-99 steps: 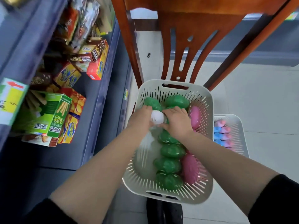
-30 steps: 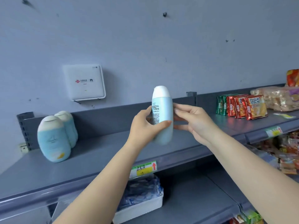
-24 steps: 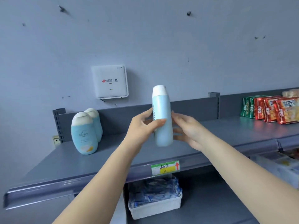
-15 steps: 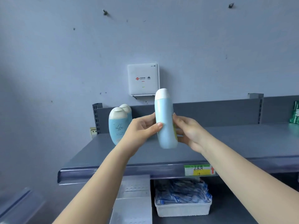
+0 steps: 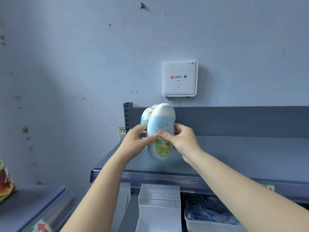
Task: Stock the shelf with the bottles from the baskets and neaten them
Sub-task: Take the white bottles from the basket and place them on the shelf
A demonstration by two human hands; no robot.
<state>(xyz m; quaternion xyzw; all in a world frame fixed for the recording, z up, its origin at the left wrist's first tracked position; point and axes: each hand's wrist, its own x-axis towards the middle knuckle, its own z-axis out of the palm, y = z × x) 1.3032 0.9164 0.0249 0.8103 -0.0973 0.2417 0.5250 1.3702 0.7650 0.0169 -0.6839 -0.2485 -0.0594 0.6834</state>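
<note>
We are holding a pale blue bottle [image 5: 160,131] just above the grey shelf [image 5: 242,158], our left hand [image 5: 135,141] and right hand [image 5: 181,140] both wrapping fingers around its sides, label facing us. At its eleven o'clock, two matching bottles [image 5: 144,117] are already standing at the shelf's far left end, so we are judging stocking as barely begun; no baskets are showing. A white router [image 5: 179,77] is hanging at twelve o'clock on the wall. A tub of blue packets [image 5: 209,213] is sitting at five o'clock. Only the standing pair is crowding our placement.
</note>
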